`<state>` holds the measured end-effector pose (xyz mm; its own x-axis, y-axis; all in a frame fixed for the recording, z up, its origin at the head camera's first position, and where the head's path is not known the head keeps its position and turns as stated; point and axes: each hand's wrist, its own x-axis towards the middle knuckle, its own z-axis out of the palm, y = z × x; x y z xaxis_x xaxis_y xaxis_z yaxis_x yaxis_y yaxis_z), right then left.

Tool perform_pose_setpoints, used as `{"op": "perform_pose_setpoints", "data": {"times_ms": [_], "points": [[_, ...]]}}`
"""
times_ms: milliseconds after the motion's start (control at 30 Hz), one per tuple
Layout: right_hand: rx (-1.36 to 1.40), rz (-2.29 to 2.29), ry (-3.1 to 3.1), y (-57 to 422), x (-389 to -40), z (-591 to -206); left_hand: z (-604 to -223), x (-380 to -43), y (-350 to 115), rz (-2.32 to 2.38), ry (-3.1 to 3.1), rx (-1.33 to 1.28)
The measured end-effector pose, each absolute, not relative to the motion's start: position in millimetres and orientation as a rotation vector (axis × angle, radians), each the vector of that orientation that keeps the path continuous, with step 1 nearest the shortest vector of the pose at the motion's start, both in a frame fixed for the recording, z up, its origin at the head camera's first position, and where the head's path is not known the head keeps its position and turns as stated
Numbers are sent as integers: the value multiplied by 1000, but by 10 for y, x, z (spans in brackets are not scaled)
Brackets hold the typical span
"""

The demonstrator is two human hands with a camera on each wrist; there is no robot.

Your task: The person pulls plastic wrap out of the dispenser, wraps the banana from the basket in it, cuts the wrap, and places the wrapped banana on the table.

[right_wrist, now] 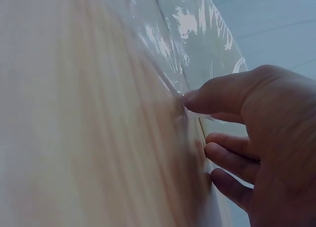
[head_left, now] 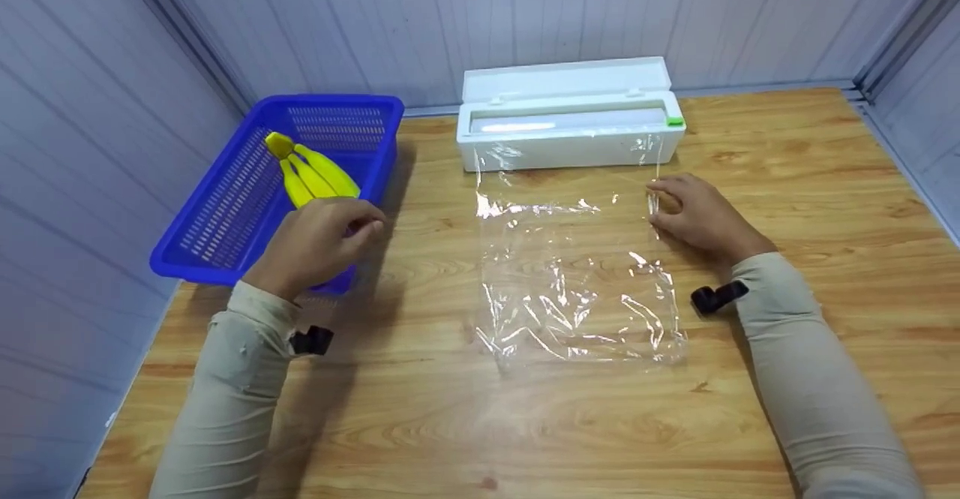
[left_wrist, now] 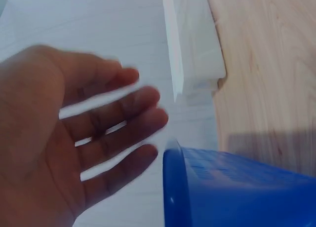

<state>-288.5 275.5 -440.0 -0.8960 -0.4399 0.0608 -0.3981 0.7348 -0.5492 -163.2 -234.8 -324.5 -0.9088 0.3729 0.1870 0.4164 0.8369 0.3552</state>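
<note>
A sheet of clear plastic wrap (head_left: pixel 570 281) runs from the white dispenser box (head_left: pixel 570 150) down over the wooden table. My right hand (head_left: pixel 701 214) is at the sheet's right edge, its thumb and forefinger apart. In the right wrist view the thumb tip touches the wrap (right_wrist: pixel 185 44) while the other fingers bend loosely below it. Over the near right side of a blue basket (head_left: pixel 169 259) hovers my left hand (head_left: pixel 311 244), its fingers slightly bent and holding nothing. A bunch of yellow bananas (head_left: pixel 319 172) lies in the basket, its lower end hidden behind that hand.
The box's lid (head_left: pixel 566 79) stands raised against the back wall (head_left: pixel 525 19), and a green piece (head_left: pixel 675 121) sits at the box's right end. Wooden tabletop (head_left: pixel 420 424) surrounds the wrap. Panel walls border the table at the left, back and right.
</note>
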Motion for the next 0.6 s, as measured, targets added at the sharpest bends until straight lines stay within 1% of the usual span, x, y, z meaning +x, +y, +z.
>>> {"op": "perform_pose_setpoints", "data": {"times_ms": [333, 600], "points": [[-697, -824, 2878, 2738, -2925, -4381, -3209, -1652, -2511, -509, -2880, -491], [-766, -848, 2903, 2730, -2907, -4456, -3083, -1683, -2650, -485, -3117, -393]]}}
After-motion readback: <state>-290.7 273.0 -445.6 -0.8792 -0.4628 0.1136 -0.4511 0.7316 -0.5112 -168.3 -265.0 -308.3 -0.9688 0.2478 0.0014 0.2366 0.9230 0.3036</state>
